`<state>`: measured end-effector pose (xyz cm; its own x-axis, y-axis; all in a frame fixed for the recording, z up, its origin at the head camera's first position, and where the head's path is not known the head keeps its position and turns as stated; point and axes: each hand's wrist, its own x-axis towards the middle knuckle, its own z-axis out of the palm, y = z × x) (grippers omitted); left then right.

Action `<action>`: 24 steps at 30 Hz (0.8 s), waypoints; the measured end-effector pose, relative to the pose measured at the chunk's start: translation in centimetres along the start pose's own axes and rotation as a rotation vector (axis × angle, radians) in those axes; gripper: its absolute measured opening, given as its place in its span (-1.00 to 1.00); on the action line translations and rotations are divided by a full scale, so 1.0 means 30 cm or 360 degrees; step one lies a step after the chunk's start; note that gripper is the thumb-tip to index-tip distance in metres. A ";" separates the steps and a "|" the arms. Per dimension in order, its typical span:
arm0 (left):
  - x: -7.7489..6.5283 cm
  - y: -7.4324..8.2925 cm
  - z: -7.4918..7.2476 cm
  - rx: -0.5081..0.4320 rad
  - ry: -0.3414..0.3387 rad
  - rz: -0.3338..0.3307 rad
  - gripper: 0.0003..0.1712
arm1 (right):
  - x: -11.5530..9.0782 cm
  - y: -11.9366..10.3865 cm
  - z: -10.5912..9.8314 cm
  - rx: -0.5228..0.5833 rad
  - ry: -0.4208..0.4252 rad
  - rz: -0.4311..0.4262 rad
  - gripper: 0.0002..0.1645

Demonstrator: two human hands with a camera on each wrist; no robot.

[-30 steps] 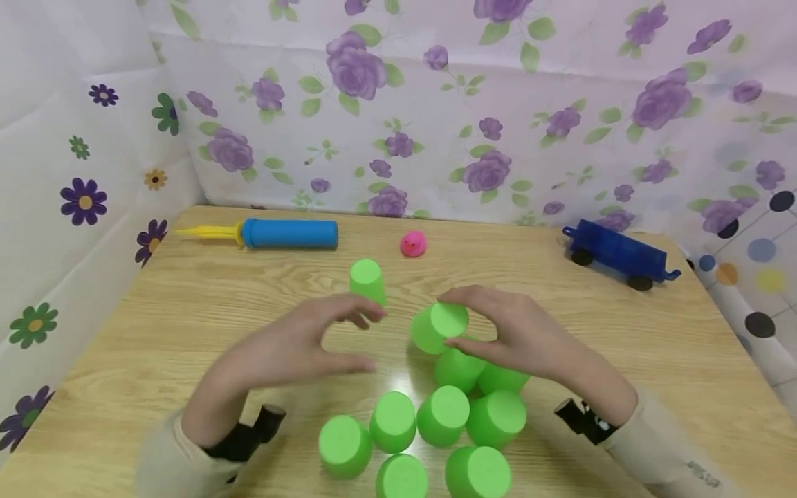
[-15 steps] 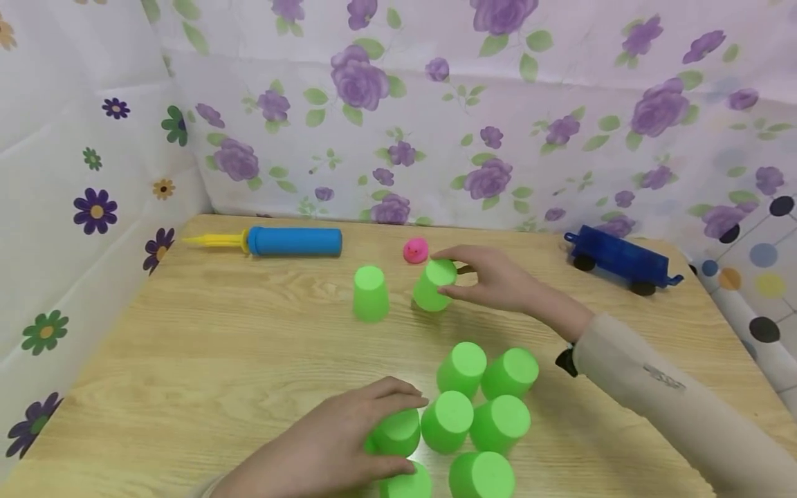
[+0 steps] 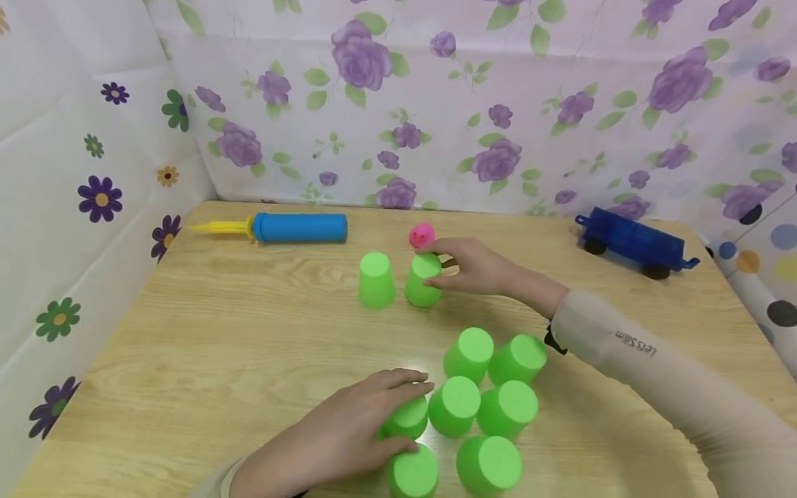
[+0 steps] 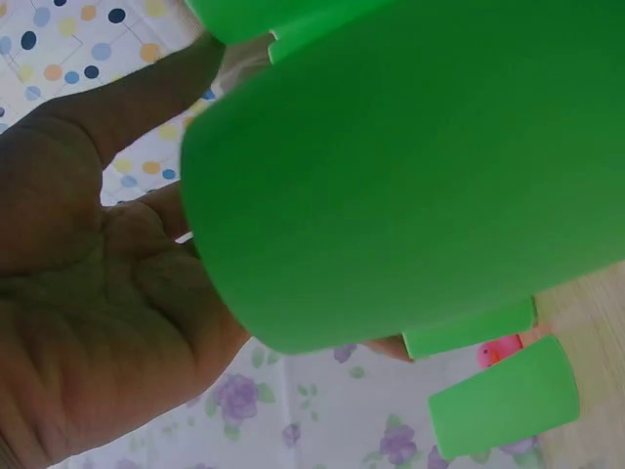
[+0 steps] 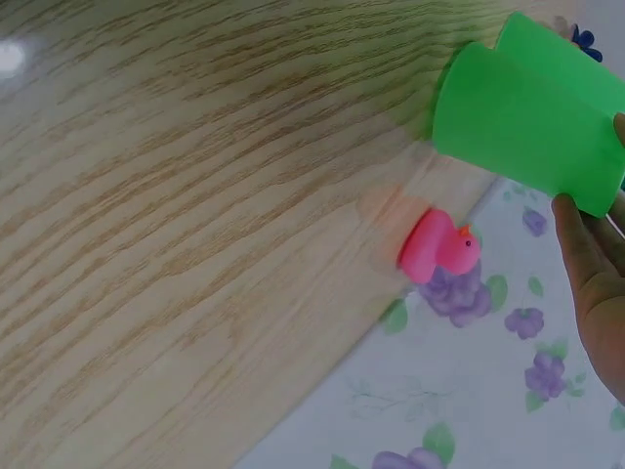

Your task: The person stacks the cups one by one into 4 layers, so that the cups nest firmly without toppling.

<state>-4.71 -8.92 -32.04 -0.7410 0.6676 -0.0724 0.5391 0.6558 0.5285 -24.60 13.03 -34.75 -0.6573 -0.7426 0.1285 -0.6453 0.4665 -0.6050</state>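
While the right hand (image 3: 476, 268) pinches the far cup (image 3: 417, 287) and the left hand (image 3: 358, 423) curls fingers round the near cup (image 3: 411, 418), leftward drift could topple the neighbouring cup (image 3: 376, 282).

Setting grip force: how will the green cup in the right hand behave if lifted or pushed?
The green cup is probably fairly stiff: no dent shows where the right hand grips it. It may be slippery, since its wall looks smooth and plain. Pushed low, it would likely slide before tipping, as its wider end faces down.
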 end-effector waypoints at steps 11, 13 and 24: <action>0.007 0.001 0.003 0.0001 0.0004 0.0020 -0.45 | 0.039 -0.015 0.009 0.0048 -0.0082 0.0071 -0.44; 0.009 -0.003 0.006 -0.0008 0.0005 0.0027 -0.46 | 0.045 -0.015 0.012 0.0070 -0.0094 0.0082 -0.44; 0.040 -0.049 -0.010 -0.0283 -0.0047 0.0033 -0.49 | 0.063 -0.018 0.014 0.0053 -0.0129 0.0085 -0.42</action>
<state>-6.51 -9.18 -32.66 -0.7168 0.6923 -0.0834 0.4731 0.5707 0.6711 -25.32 11.18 -34.52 -0.6557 -0.7543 0.0324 -0.5961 0.4909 -0.6354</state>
